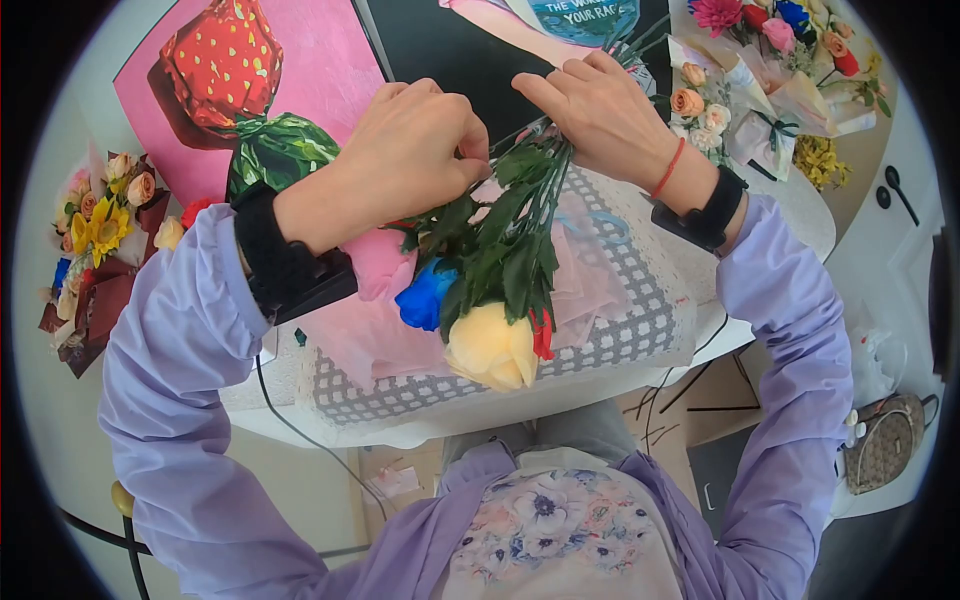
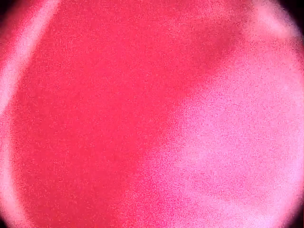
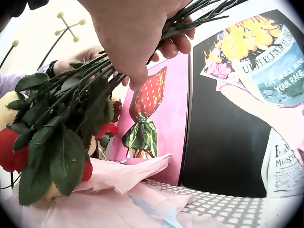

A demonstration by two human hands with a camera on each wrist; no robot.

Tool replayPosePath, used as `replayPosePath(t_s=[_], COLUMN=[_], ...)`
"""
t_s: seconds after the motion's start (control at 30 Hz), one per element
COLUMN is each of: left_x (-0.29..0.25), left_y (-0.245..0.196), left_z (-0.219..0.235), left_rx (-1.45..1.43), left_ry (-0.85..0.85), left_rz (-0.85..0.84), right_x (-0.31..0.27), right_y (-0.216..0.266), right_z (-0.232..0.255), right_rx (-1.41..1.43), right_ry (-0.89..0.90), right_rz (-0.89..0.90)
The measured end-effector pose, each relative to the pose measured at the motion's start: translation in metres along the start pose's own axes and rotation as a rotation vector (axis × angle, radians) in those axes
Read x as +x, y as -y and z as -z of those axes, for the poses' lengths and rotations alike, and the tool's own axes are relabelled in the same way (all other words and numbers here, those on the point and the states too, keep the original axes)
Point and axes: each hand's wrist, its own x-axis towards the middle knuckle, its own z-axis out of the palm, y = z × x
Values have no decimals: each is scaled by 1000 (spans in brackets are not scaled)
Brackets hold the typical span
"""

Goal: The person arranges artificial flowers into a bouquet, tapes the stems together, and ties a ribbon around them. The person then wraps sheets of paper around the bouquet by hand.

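My right hand (image 1: 610, 120) grips a bunch of green flower stems (image 3: 178, 28), with the blooms hanging down toward me. A cream rose (image 1: 492, 347), a blue rose (image 1: 427, 295), a pink flower (image 1: 380, 262) and red petals (image 1: 543, 335) show below the dark green leaves (image 1: 515, 200). My left hand (image 1: 410, 150) is beside the upper stems with its fingers curled; I cannot tell whether they pinch anything. In the right wrist view the left hand (image 3: 80, 61) is partly hidden behind stems and leaves. Only a blur of red and pink fills the left wrist view.
Pink wrapping paper (image 1: 590, 290) lies under the bunch on a grey-and-white checked cloth (image 1: 640, 325). Wrapped bouquets stand at the left (image 1: 100, 240) and back right (image 1: 780, 60). Behind the hands are a pink picture (image 1: 335, 60) and a black picture (image 1: 430, 50). A cable (image 1: 275, 405) hangs over the table's front.
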Motion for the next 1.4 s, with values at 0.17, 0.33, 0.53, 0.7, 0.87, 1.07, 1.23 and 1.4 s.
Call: replayPosePath(t_s=[0.17,0.33,0.53,0.7,0.87,1.07,1.23,1.4], left_x=[8,11,12,12,-15,-25,-20,-7], left_y=[3,7,-5,3,13,10,6,3], left_z=[-1,-5,7,37,54,42,45,39], left_rx=[-355,-619,-285,-648,-750,-1041,-1171,-946], left_ry=[88,214,71,-20,176,-10,-94,-263], left_rz=[118,196,35,-141,-456,-307,-324,-459], right_x=[1,-2,-10,-14,-20,-49,-121,-87], right_y=[-1,-1,-13,-22,-29,-57,-176,-157], right_z=[0,0,0,-4,-10,-44,-15,-29], right_rx=[-81,-96,0,114,220,450,397,385], right_ry=[-37,-80,-51,-4,1,30,88,152], right_rz=[-1,-14,51,54,-1,-97,-79,-106])
